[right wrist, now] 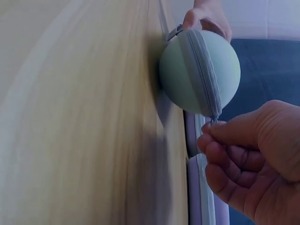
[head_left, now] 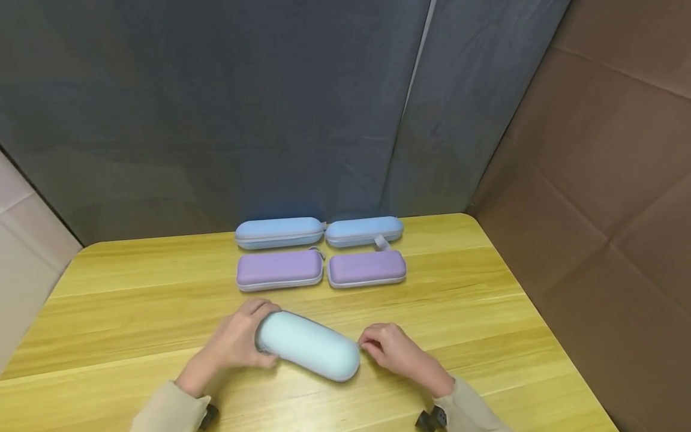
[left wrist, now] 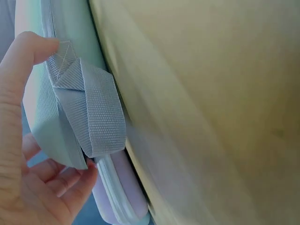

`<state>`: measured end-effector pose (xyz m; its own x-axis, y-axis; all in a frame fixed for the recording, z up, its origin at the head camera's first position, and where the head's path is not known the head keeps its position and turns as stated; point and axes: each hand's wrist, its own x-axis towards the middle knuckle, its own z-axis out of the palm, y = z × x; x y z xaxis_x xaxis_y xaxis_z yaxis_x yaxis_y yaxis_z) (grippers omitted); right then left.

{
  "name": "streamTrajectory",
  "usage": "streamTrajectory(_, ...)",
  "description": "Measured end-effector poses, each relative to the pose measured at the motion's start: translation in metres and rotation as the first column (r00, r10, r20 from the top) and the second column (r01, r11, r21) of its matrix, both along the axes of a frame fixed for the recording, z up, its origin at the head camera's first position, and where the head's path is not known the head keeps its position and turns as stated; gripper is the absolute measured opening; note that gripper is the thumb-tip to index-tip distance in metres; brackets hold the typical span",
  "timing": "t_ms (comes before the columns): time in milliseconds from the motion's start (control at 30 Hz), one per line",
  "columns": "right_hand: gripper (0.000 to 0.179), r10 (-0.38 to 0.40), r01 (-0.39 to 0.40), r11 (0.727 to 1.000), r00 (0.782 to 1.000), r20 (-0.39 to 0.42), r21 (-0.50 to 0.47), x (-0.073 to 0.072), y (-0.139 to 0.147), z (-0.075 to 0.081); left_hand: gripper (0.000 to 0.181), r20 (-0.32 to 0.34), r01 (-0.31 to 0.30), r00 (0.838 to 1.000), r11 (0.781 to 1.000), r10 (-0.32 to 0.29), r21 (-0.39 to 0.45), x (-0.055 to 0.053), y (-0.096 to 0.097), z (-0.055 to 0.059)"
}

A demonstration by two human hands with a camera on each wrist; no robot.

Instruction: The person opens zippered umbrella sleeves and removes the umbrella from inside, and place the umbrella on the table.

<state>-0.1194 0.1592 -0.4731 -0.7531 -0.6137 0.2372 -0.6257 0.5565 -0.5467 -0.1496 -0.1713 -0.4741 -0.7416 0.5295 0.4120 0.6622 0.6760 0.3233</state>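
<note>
A pale mint zippered hard case point(head_left: 309, 346) lies at a slant near the front of the table. My left hand point(head_left: 240, 337) grips its left end, thumb on the near side and fingers over the far side. In the left wrist view a grey fabric loop point(left wrist: 104, 110) hangs from that end, close to the thumb. At the opposite end, my right hand point(head_left: 396, 351) pinches the small zipper pull point(right wrist: 214, 120) between thumb and index finger. The grey zipper point(right wrist: 205, 70) looks closed across the rounded end in the right wrist view.
Two blue cases, left point(head_left: 279, 233) and right point(head_left: 364, 231), lie along the table's back edge. In front of them lie two purple cases, left point(head_left: 279, 269) and right point(head_left: 367, 267). A dark curtain point(head_left: 216, 120) stands behind the wooden table point(head_left: 486, 324); a brown panel point(head_left: 599, 180) is at right.
</note>
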Motion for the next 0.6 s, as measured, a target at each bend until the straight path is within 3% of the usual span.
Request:
streamTrajectory(300, 0.008, -0.109, 0.111, 0.993, 0.993, 0.054, -0.041, 0.014, 0.004, -0.003, 0.074, -0.016, -0.11, 0.994, 0.994, 0.111, 0.02, 0.01, 0.009, 0.001)
streamTrajectory(600, 0.012, -0.161, 0.164, 0.982, 0.986, 0.042, -0.095, 0.021, -0.01, -0.001, 0.078, 0.007, -0.257, 0.966, 0.966, 0.257, 0.022, 0.024, 0.02, 0.002)
